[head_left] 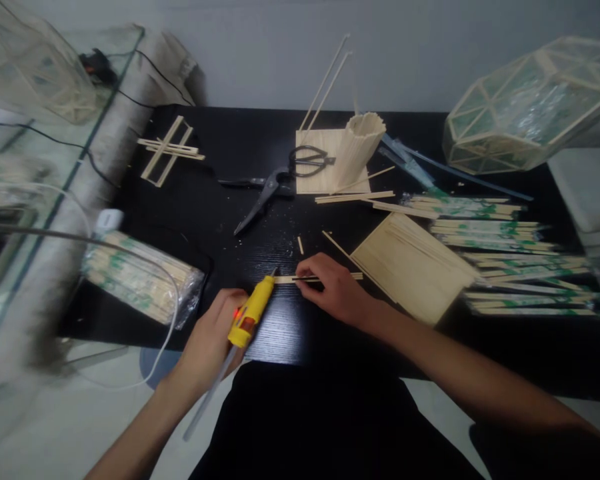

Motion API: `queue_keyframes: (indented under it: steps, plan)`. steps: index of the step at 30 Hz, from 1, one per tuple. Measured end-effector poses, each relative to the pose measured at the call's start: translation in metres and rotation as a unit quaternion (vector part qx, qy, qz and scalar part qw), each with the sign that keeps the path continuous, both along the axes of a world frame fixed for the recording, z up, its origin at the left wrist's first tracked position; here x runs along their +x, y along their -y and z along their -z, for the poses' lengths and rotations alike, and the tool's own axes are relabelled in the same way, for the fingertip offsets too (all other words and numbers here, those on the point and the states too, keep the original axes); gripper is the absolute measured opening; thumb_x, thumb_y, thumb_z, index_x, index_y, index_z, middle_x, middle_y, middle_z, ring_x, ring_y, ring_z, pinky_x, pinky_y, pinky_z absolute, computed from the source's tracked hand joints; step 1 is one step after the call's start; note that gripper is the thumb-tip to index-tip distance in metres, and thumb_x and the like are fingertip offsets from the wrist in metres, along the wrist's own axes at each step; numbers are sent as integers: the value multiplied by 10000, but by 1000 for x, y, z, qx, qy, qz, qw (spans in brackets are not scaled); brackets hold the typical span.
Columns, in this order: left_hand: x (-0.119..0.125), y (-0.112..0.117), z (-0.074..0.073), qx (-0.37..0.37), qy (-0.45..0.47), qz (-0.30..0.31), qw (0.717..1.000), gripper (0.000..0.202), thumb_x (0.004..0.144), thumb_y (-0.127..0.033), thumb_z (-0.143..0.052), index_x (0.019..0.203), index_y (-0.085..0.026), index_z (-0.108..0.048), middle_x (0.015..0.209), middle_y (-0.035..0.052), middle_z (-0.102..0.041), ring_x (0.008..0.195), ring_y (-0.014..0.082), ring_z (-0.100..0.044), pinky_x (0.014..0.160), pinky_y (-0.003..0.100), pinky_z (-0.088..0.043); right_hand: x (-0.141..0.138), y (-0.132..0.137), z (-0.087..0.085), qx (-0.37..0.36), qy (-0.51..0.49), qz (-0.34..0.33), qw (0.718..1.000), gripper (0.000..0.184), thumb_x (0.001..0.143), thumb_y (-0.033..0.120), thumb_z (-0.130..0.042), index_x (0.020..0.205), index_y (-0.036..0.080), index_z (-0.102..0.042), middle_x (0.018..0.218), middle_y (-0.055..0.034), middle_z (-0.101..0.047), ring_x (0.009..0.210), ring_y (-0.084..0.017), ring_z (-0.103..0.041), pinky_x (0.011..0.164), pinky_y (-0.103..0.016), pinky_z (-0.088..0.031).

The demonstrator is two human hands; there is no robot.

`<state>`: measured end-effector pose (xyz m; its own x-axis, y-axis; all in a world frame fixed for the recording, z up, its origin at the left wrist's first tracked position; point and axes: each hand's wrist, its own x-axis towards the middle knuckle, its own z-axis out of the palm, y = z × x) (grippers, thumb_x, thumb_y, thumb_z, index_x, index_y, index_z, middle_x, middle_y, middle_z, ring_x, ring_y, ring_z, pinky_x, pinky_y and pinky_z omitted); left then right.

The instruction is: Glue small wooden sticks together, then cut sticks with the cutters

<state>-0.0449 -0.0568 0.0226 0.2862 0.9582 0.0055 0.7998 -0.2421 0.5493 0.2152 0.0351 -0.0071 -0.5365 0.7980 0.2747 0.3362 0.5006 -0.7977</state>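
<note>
My left hand (pixel 214 332) is wrapped round a yellow hot glue gun (pixel 254 310), a clear glue stick (pixel 209 398) trailing from its rear. The gun's nozzle is at the left end of some thin wooden sticks (pixel 284 280) near the table's front; I cannot tell whether it touches them. Pinched around those sticks, my right hand (pixel 330 287) covers their middle part. To its right lies a flat panel of joined sticks (pixel 415 267). Behind the hands, black scissors (pixel 270 190) rest with their blades apart, one handle loop over a square stick base (pixel 310 183).
A round stick holder (pixel 359 150) stands on the base. Wrapped chopstick packs (pixel 530 263) fill the right side; a bagged bundle (pixel 137 277) lies left, crossed by a white cord (pixel 173 313). A faceted frame (pixel 530 107) stands back right, crossed sticks (pixel 167 150) back left.
</note>
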Motion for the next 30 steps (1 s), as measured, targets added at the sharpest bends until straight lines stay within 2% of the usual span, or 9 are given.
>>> queue_keyframes:
  steps: [3, 8, 15, 20, 27, 30]
  plan:
    - [9, 5, -2, -2, -36, 43, 998, 230, 927, -196, -525, 1157, -193, -525, 1169, 123, -596, 968, 250, -650, 807, 384, -554, 0, 1, 1, -9, 2, 6, 1000, 122, 936, 106, -619, 977, 216, -586, 953, -36, -665, 897, -179, -634, 825, -325, -544]
    - [27, 1, -10, 23, -115, 94, 989, 199, 906, -176, -528, 1099, -169, -485, 1109, 152, -598, 932, 296, -636, 780, 452, -558, -1, 1, 2, -3, 2, 11, 1000, 114, 933, 119, -620, 966, 222, -583, 939, -34, -666, 894, -186, -641, 818, -334, -549]
    - [30, -9, -19, -43, -175, 124, 976, 270, 865, -185, -538, 1127, -189, -473, 1079, 119, -577, 784, 268, -631, 683, 441, -580, -1, 0, 2, -2, -1, 4, 1000, 117, 942, 112, -607, 971, 223, -581, 945, -34, -667, 906, -183, -643, 844, -337, -553]
    - [27, -13, -22, -84, -156, 138, 974, 360, 832, -144, -572, 1168, -217, -464, 1141, 94, -558, 821, 243, -656, 688, 408, -593, -1, 0, 2, 3, -3, 6, 1000, 116, 937, 107, -607, 966, 217, -582, 944, -34, -673, 902, -184, -642, 832, -338, -542]
    - [14, -17, -25, -127, -64, 149, 978, 307, 947, -204, -579, 1239, -240, -490, 1235, 89, -574, 934, 231, -699, 792, 399, -618, 0, -1, 2, 1, -5, 3, 1000, 117, 935, 106, -614, 957, 214, -575, 939, -35, -668, 903, -184, -637, 836, -330, -534]
    - [6, -16, -26, -128, -27, 137, 982, 358, 948, -215, -593, 1292, -254, -498, 1255, 86, -602, 993, 227, -706, 834, 374, -611, 0, -1, 2, -1, -6, 0, 1000, 119, 934, 102, -605, 960, 214, -577, 946, -37, -672, 909, -185, -636, 841, -335, -533]
